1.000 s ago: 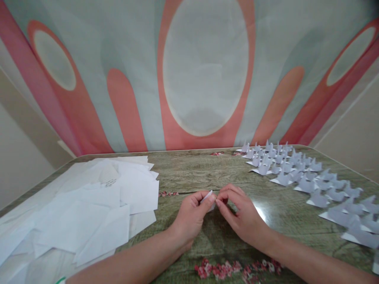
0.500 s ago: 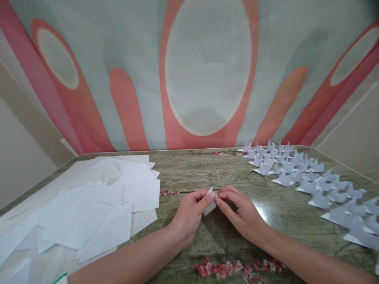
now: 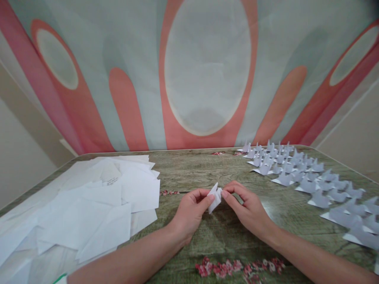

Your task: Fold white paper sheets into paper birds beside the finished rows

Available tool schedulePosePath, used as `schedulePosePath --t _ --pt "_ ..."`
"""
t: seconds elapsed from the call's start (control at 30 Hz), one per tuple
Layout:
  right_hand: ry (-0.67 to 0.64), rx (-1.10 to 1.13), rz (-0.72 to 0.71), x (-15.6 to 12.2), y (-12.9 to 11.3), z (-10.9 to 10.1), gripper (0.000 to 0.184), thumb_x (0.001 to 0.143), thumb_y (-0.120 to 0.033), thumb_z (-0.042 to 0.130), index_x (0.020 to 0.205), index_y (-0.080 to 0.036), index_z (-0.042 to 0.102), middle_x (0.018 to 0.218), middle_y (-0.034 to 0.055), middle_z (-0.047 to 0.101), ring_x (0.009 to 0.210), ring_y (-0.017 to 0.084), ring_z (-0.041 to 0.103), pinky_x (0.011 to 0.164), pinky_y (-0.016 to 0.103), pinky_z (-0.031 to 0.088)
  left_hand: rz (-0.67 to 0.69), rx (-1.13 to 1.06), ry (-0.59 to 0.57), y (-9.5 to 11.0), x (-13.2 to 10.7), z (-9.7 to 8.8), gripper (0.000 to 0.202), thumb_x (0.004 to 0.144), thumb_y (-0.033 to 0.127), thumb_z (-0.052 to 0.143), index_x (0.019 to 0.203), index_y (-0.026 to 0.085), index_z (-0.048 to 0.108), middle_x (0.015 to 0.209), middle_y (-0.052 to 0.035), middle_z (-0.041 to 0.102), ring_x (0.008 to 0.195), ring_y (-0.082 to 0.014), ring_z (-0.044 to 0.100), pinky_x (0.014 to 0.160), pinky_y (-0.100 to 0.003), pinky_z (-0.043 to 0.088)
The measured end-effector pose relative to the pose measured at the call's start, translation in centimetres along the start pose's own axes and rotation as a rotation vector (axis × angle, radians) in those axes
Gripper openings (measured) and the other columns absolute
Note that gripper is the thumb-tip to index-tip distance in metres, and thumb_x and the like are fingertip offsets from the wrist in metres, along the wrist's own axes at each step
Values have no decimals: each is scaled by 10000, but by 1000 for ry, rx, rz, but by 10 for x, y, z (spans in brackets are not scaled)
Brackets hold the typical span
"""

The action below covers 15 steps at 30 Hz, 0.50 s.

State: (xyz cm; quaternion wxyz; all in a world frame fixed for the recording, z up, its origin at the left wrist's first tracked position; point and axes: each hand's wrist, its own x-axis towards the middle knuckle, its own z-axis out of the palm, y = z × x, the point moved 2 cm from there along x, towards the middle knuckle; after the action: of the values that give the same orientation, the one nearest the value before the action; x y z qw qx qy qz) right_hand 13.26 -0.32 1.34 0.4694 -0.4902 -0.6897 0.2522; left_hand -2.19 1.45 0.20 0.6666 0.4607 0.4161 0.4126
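Stock as it lies, taken left to right across the table (image 3: 189, 167).

1. Loose sheets (image 3: 89, 205): a heap of white paper, overlapping and askew, covers the left part of the table from its far edge to its near edge. One sheet near the far side of the heap carries a few small dark printed lines, too small to read.

2. Your left hand (image 3: 189, 213): over the middle of the table, a little towards the near edge, with the forearm coming in from the near left corner. The fingers are curled in, and the thumb and forefinger pinch the left side of the folded piece.

3. Folded piece (image 3: 214, 196): one small white paper, creased into a pointed shape with its tip up. It is held between your two hands just above the middle of the table and does not lie flat on it.

4. Your right hand (image 3: 251, 211): just right of the table's middle, with the forearm coming in from the near right corner. The fingers are bent, and the thumb and fingertips nip the right edge of the same folded piece.

5. Paper birds (image 3: 308, 177): many small folded white figures stand close together in rough rows on the right part of the table, from the far edge down towards the near right corner, well apart from your hands.

6. Flower print (image 3: 237, 268): a red and white strip on the table's wood-grain surface, along the near edge below your hands.

7. Cloth (image 3: 207, 67): hangs behind the far edge of the table, pale grey-green with pink ovals and bands.
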Motion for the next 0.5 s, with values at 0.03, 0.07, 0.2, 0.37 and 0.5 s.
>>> schedulePosePath --t 0.03,0.07,0.2,0.37,0.5 --pt "7 -2 -2 0 0 0 189 864 -279 481 731 -188 579 739 18 562 719 151 532 675 272 420 -1 -1 4 0 0 0 271 679 355 702 805 119 663 739 -34 642 661 -123 506 651 -233 370" --pt "14 -6 -5 0 -1 -1 178 860 -277 486 736 -189 580 747 19 564 727 154 535 683 275 422 -2 -3 6 0 0 0 272 675 358 704 797 119 663 730 -32 640 654 -121 502 645 -231 368" --pt "33 -36 -32 0 1 -1 129 834 -264 519 752 -194 590 758 23 572 740 164 541 700 293 426 -6 2 7 0 0 0 287 659 385 712 767 123 665 695 -24 630 627 -117 493 621 -228 359" --pt "47 -88 -59 1 2 -4 106 828 -221 525 747 -194 587 761 24 563 749 167 531 708 302 416 -18 6 7 0 0 0 298 657 386 713 782 120 665 722 -30 641 642 -121 503 634 -233 365" --pt "37 -91 -63 1 1 -4 102 837 -228 521 758 -195 577 773 23 553 758 165 524 710 300 412 -3 17 14 0 0 0 277 672 369 704 778 117 659 720 -29 640 646 -120 501 637 -233 364"
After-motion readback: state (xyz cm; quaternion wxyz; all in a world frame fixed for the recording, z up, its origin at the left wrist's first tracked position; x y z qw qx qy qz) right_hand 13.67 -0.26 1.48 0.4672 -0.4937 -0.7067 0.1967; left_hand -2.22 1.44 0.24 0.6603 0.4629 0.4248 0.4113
